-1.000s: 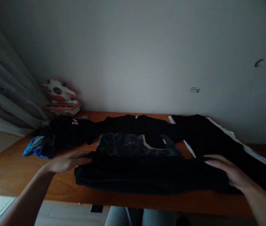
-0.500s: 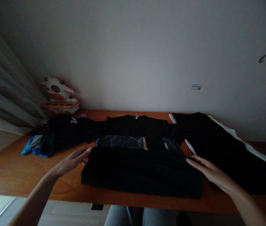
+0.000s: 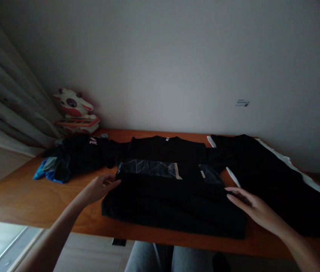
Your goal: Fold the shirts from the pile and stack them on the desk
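Note:
A black T-shirt with a patterned chest panel lies in front of me, its lower part folded up toward the collar. My left hand has its thumb and fingers closed at the left end of the fold. At the right end, my right hand pinches the fold's corner between thumb and fingertips. The collar and small white neck label point toward the wall, and both sleeves stretch sideways.
A crumpled pile of dark and blue clothes lies at the left, before a cow-shaped toy. Another black garment with white edging covers the right side of the wooden table. A curtain hangs far left.
My left hand has moved slightly right onto the fold, and its fingers have closed. My right fingers have closed on the right corner. The view has shifted slightly.

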Demonstrator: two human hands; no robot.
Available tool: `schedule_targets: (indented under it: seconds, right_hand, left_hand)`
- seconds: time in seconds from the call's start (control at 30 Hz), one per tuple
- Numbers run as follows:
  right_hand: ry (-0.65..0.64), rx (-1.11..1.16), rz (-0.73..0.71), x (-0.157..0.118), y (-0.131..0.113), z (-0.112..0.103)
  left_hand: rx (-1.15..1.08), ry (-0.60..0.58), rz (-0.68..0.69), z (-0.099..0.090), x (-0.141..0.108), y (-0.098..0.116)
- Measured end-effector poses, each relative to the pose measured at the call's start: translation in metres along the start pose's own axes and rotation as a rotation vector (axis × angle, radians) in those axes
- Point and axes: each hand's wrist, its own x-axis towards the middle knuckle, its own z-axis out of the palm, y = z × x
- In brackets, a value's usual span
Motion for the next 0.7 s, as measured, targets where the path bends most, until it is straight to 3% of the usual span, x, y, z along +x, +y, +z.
schedule_targets:
  seconds: [0.17, 0.3, 0.4, 0.5, 0.6, 0.7]
  right_hand:
    - [-0.022, 0.011, -0.002, 0.011, -0.004, 0.008]
    - [-0.069, -0.08, -0.057, 0.015, -0.003, 0.007]
    - [-0.004, -0.088, -0.096, 0.013, -0.004, 0.001]
    - [0.094, -0.051, -0.103, 0.008, -0.007, -0.006]
    - [0.177, 0.043, -0.066, 0.004, -0.01, -0.013]
    - [0.228, 0.168, -0.026, 0.002, -0.011, -0.021]
  left_hand:
    - [0.049, 0.0, -0.006, -0.004, 0.005, 0.01]
    - [0.322, 0.139, 0.027, -0.017, 0.004, 0.016]
    - [0.523, 0.248, 0.082, -0.031, 0.002, 0.021]
    - [0.604, 0.283, 0.127, -0.043, 0.002, 0.027]
    - [0.535, 0.211, 0.067, -0.052, 0.007, 0.03]
    - [0.133, -0.012, -0.048, -0.064, 0.014, 0.025]
